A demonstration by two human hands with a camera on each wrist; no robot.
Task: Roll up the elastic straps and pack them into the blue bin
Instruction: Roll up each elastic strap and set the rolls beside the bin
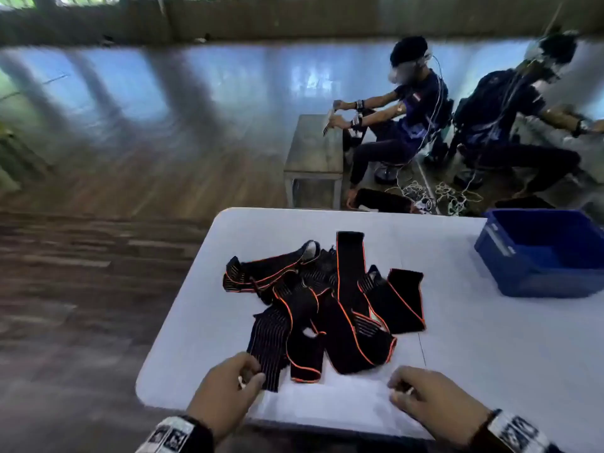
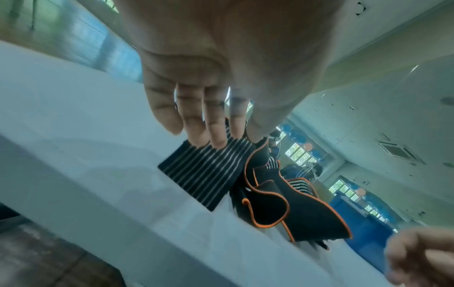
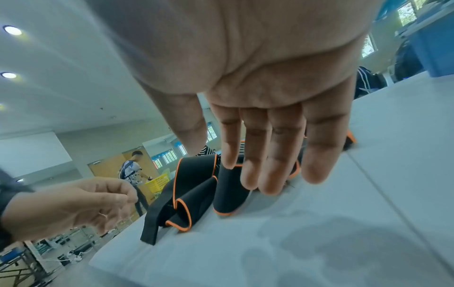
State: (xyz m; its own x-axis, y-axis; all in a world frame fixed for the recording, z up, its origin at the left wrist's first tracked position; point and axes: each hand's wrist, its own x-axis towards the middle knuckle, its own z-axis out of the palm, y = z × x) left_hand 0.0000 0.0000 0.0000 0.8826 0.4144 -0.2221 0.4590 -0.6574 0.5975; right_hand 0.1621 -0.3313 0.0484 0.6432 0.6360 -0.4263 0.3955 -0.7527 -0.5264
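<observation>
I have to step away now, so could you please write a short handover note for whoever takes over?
Left hand: loosely curled at the striped strap end; whether it touches is unclear.
Right hand: open above the white table, holding nothing.
Elastic straps: all in a tangled heap mid-table, unrolled.
Blue bin: far right of the table; no straps visible inside.
Done: nothing. Left: roll each strap, pack it in the bin.

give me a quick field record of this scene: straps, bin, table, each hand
straps: pile of elastic straps, black with orange edging, unrolled and tangled mid-table
bin: blue bin at the far right of the table, no straps visible inside
table: white table
left hand: left hand at the near striped strap end, fingers loosely curled, holding nothing
right hand: right hand over bare table near the pile, holding nothing
progress: no strap rolled yet
</observation>
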